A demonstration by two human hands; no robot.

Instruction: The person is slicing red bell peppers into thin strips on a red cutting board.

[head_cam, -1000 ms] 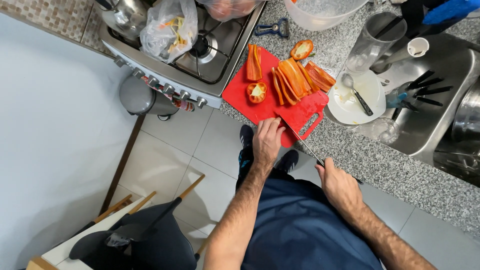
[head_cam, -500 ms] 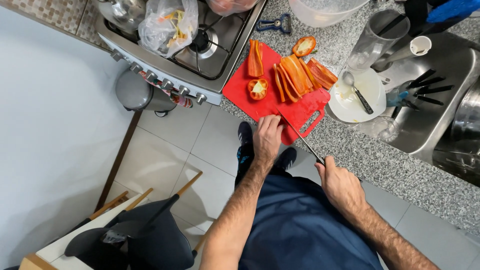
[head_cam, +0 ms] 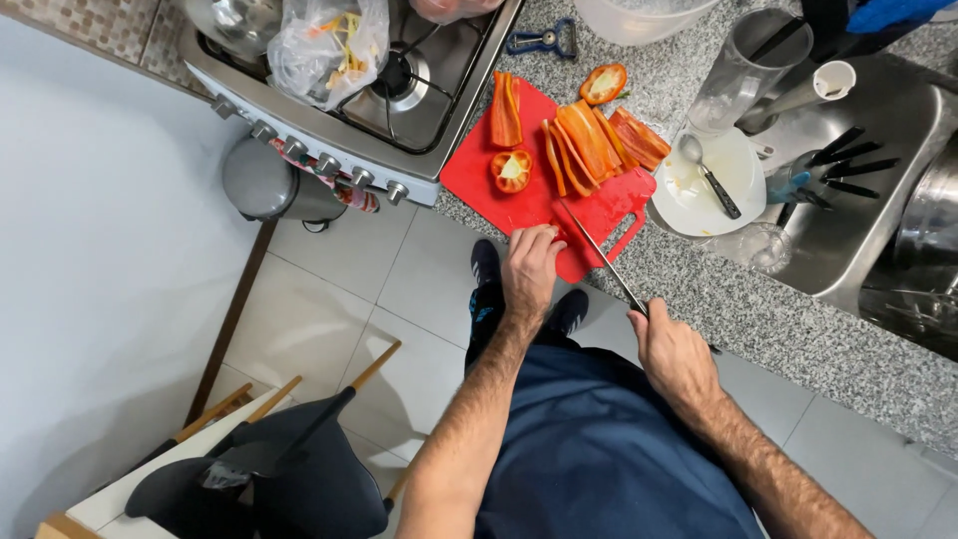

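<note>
The grey speckled bench (head_cam: 798, 329) runs across the far side, with a stove (head_cam: 399, 110) at its left end and a steel sink (head_cam: 878, 200) at its right end. Between them lies a red cutting board (head_cam: 519, 195), with its handle end pointing back toward the person. On the far part of the board sits a pile of long orange pepper strips (head_cam: 594, 140), with a pepper half (head_cam: 511, 170) just left of them and a cut pepper top (head_cam: 603, 83) on the bench past them. A white plate (head_cam: 689, 195) with a spoon on it sits just right of the board. The left hand (head_cam: 529, 269) rests on the near edge of the board, its fingers (head_cam: 534, 238) curled down and pressed together over a small red bit; I cannot tell if they pinch it. The right hand (head_cam: 674, 354) is nearer to the person and lower right, closed around the handle of a knife (head_cam: 599, 255). The knife's long blade slants up and left across the handle end of the board, and its tip lies just right of the left fingers. So the blade is beside the left hand, and the pepper pile is farther off, past both hands.
</note>
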